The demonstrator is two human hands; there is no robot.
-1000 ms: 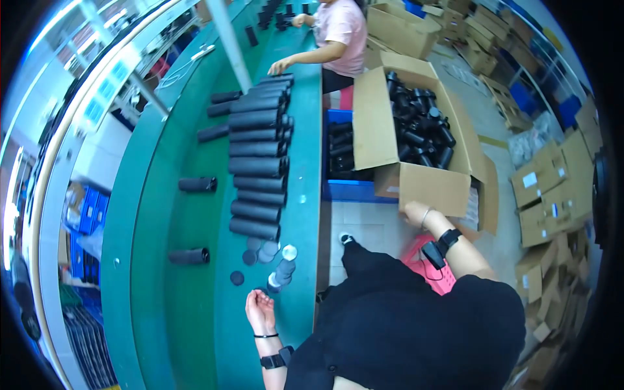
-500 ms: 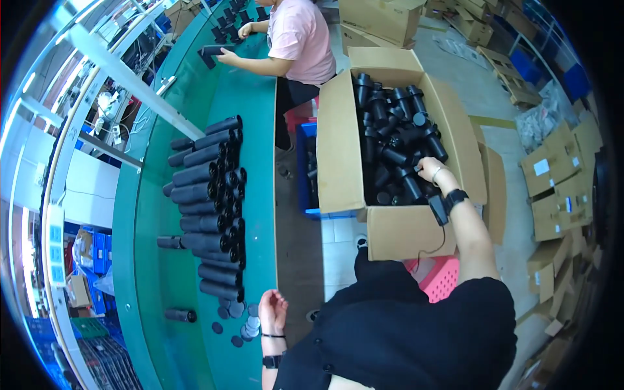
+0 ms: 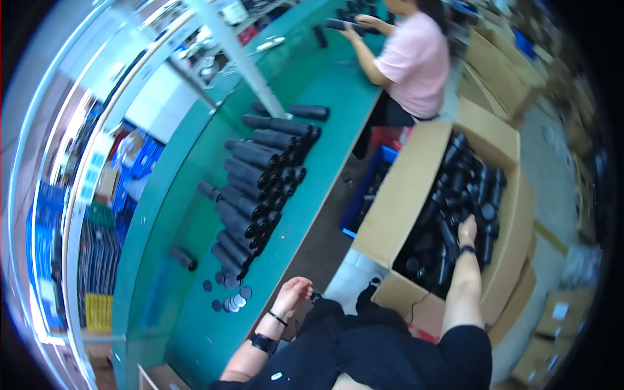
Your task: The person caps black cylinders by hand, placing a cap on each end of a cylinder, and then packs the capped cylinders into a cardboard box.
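Note:
My right hand reaches down into a large cardboard box and touches the black cylindrical parts heaped inside. Its fingers are blurred among the dark parts, so a grip cannot be made out. My left hand hovers by the edge of the green table, half open with loosely bent fingers and nothing visible in it. Left of it on the table lie several dark and pale round discs. Beyond them are stacked black tubes, with one black tube lying apart.
A person in a pink top works farther up the table, holding a black part. A blue crate stands between table and box. A white post rises at the table's far side. More cardboard boxes stand behind.
The view has swung, so table and box now lie slanted. My right hand has shifted within the box and sits deeper among the parts. My left hand remains near the table edge.

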